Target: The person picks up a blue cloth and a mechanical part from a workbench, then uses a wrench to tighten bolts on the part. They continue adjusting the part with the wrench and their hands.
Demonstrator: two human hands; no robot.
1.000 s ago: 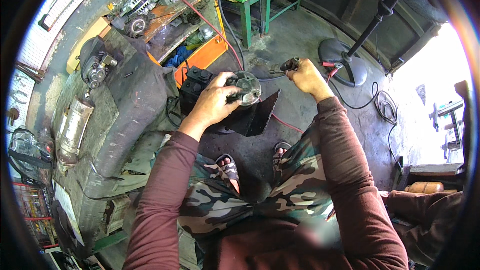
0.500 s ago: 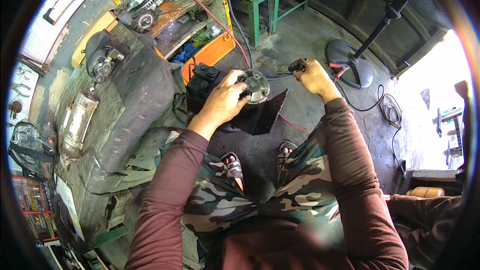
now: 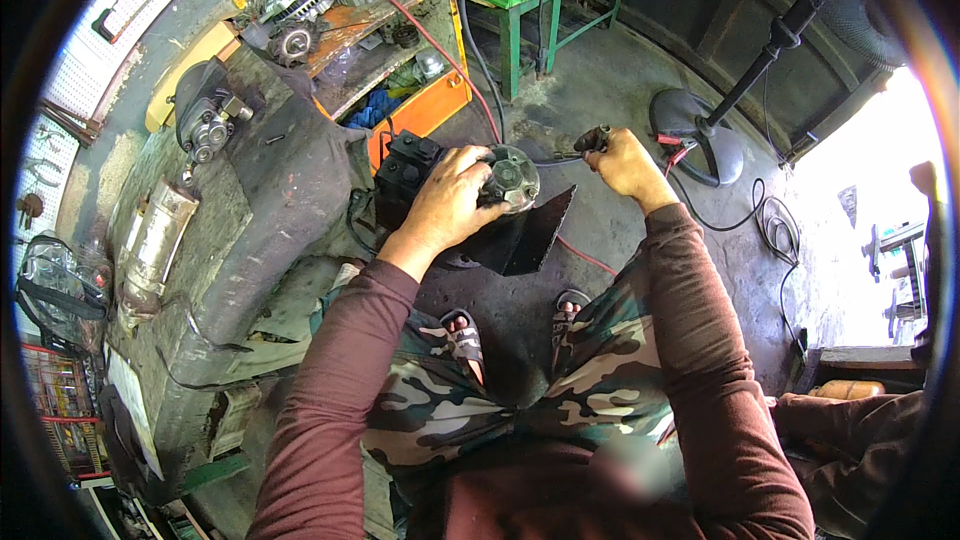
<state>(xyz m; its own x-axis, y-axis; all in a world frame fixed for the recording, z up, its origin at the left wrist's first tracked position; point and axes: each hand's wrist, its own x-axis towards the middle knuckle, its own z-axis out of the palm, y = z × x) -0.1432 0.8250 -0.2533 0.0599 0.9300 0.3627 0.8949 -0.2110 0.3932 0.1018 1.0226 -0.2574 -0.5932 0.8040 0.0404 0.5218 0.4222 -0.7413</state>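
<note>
My left hand (image 3: 450,202) is wrapped round a round grey metal housing (image 3: 514,180), with thumb and fingers on its left side. The housing's flat face, with several small holes, is turned up and sits over a dark bench machine (image 3: 405,162). Below it, a black sheet-metal plate (image 3: 540,230) slants out to the right. To the right of the housing and apart from it, my right hand (image 3: 630,168) is closed round a small dark tool (image 3: 594,139) with a thin metal tip pointing left. The tool's exact kind is hidden by my fingers.
A worn workbench (image 3: 290,180) on the left carries a silver cylinder (image 3: 158,245) and a starter motor (image 3: 208,120). Metal parts fill a shelf (image 3: 445,15) behind. A fan base (image 3: 690,120) and loose black cable (image 3: 780,225) lie right; a red hose (image 3: 430,60) runs down the middle.
My right hand has dipped slightly, keeping the tool closed in it. My left hand and the round housing stay almost where they were.
</note>
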